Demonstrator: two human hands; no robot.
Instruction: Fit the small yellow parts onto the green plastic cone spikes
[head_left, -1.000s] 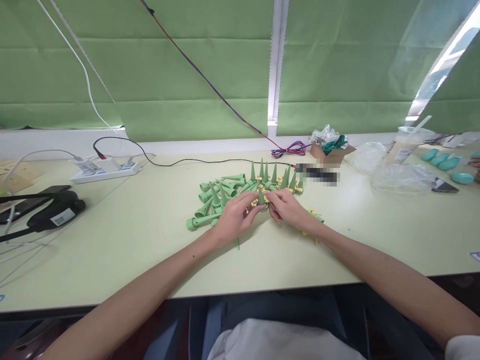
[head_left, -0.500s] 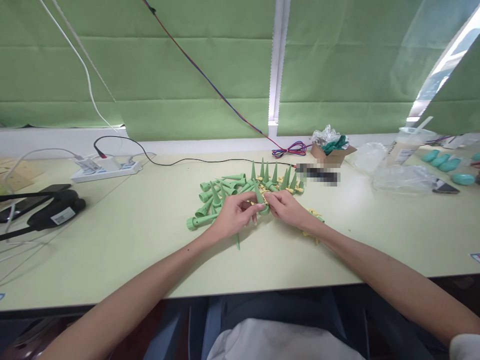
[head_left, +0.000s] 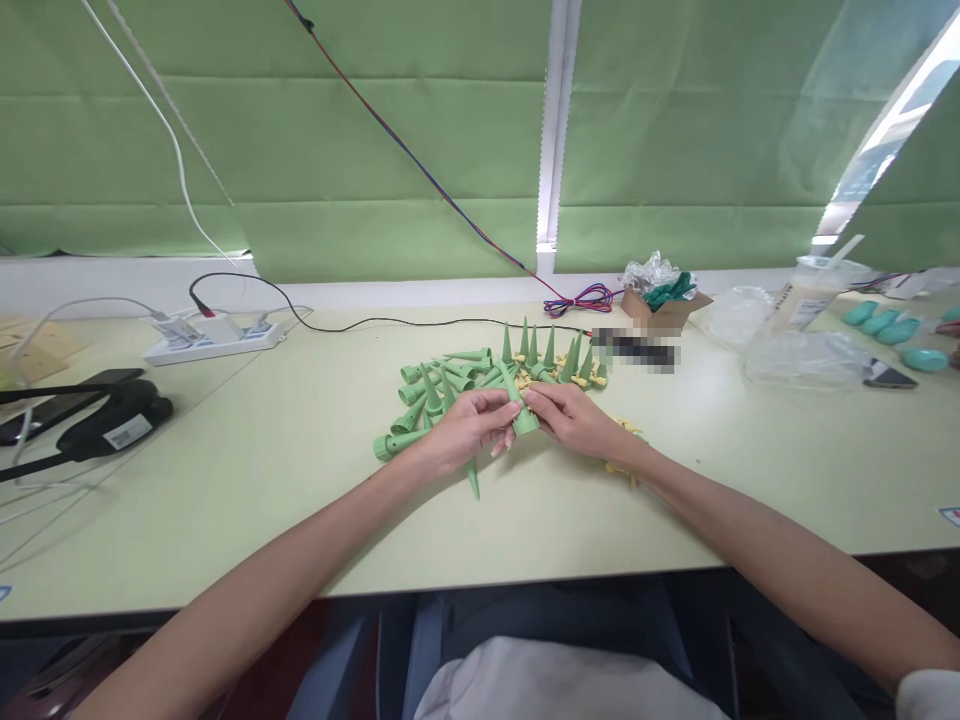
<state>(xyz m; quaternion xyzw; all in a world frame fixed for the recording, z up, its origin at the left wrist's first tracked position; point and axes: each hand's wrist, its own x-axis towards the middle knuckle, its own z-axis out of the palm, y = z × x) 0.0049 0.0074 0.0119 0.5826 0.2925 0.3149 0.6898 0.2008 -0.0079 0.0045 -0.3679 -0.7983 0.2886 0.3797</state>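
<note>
A green plastic watering spike [head_left: 523,417], cone-shaped with a wide collar, is pinched in my left hand [head_left: 471,430], its tip pointing up and away from me. My right hand [head_left: 568,411] is closed at the spike's right side, its fingertips against the wall; whatever small piece they pinch is hidden. Left of my hands lie several loose green spikes [head_left: 409,420]. Beyond them stand upright spikes [head_left: 533,346] with small yellow valve pieces [head_left: 601,381] at their bases. More yellow pieces [head_left: 624,466] lie partly hidden under my right forearm.
A black cable runs across the table [head_left: 315,520] to a pixelated dark object [head_left: 637,348]. At the back are a cardboard box [head_left: 664,312] and a cup with a straw [head_left: 806,295]. A power strip [head_left: 217,342] and black headset-like device [head_left: 116,420] lie left.
The spike in my left hand has turned, so its collar now faces more towards me and its tip leans left. Both hands stay in nearly the same place.
</note>
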